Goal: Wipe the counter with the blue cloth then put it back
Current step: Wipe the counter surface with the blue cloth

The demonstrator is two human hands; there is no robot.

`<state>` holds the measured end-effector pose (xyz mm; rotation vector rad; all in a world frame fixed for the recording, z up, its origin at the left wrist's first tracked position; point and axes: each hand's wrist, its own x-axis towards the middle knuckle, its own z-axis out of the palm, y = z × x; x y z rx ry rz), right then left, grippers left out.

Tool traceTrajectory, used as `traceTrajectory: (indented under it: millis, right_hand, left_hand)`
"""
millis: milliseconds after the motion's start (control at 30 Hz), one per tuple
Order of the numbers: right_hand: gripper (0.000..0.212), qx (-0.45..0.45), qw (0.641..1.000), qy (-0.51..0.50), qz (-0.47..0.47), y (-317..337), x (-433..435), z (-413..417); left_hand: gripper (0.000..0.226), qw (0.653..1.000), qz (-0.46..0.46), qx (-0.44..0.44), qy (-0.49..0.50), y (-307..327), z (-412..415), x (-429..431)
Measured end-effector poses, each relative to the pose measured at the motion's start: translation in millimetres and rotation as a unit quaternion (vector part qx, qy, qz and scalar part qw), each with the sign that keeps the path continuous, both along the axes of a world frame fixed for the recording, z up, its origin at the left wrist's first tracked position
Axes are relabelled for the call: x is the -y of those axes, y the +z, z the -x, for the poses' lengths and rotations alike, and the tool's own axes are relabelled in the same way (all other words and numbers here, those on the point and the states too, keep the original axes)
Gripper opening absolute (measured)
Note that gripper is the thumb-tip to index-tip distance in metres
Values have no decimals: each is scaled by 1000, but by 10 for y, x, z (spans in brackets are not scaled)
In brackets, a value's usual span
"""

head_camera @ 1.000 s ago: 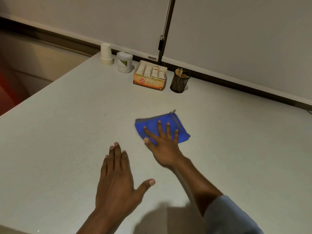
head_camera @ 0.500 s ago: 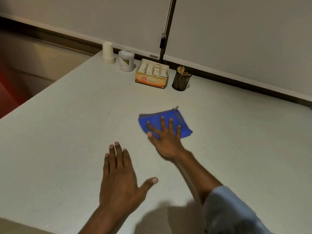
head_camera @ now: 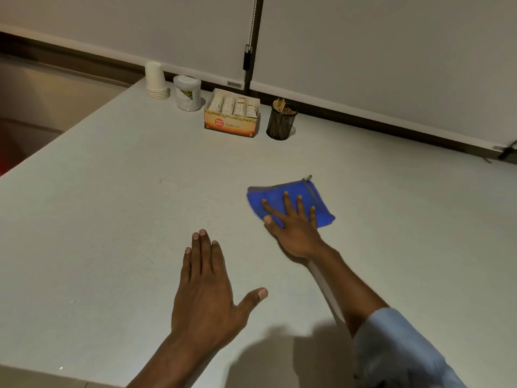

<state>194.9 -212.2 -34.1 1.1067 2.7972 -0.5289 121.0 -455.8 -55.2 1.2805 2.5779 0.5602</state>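
On the pale counter (head_camera: pixel 112 219), seen from the head camera, the blue cloth (head_camera: pixel 291 197) lies folded and flat, a little right of the middle of the surface. It serves as the landmark for everything else. The right hand (head_camera: pixel 293 228) rests palm-down on the near part of the cloth, its fingers (head_camera: pixel 285 203) spread wide across the fabric and its thumb at the cloth's near left edge; it presses rather than pinches, and nothing is gripped. A light blue sleeve (head_camera: pixel 397 351) covers the right forearm toward the near right corner of the view.

Nearer than the cloth and to its left, the left hand (head_camera: pixel 207 292) lies flat on the bare counter, apart from the cloth. Its four fingers are held together and the thumb sticks out toward the right; it holds nothing.

Beyond the cloth, along the far edge of the counter by the wall, four things stand in a row, well apart from the cloth. Straight behind it is a black mesh cup (head_camera: pixel 281 121) with wooden sticks in it. Just left of that is an open orange box of sachets (head_camera: pixel 232 116). Further left stands a white lidded tub (head_camera: pixel 187 92), and last a stack of white paper cups (head_camera: pixel 156 81), upside down at the counter's far left corner.
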Motion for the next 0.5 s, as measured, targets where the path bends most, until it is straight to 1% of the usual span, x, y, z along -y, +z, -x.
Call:
traceTrajectory:
  millis: [100,167,233,300,400,467,500]
  right_hand:
    - [57,-41,996,76,-27,-155,434,-416]
    - [56,-49,994,94,-40,-214,507,-740]
    - [57,-36,997,60,-46,-186,315,-979]
    - [58,-16,999,-6,-50,-110,13,-1090]
    - [57,13,996,-88,-27,-2,-267,-982]
    - [57,10,994,-102,-24,-7,-168,-858]
    - [58,4,995,-91,-29,-28,-40,-825]
  left_hand:
    - [138,1000,-6,-4,-21,9,-45,-57]
    - [136,999,10,-11,-35,0,-51,-61]
    - [134,999,14,-11,-33,-6,-51,-54]
    - [133,999,17,-10,-38,-7,-49,-37]
    - [135,999,15,0,-28,3,-73,-71]
    - [137,999,11,9,-30,10,-130,-132]
    - [138,999,8,12,-35,14,-158,-166]
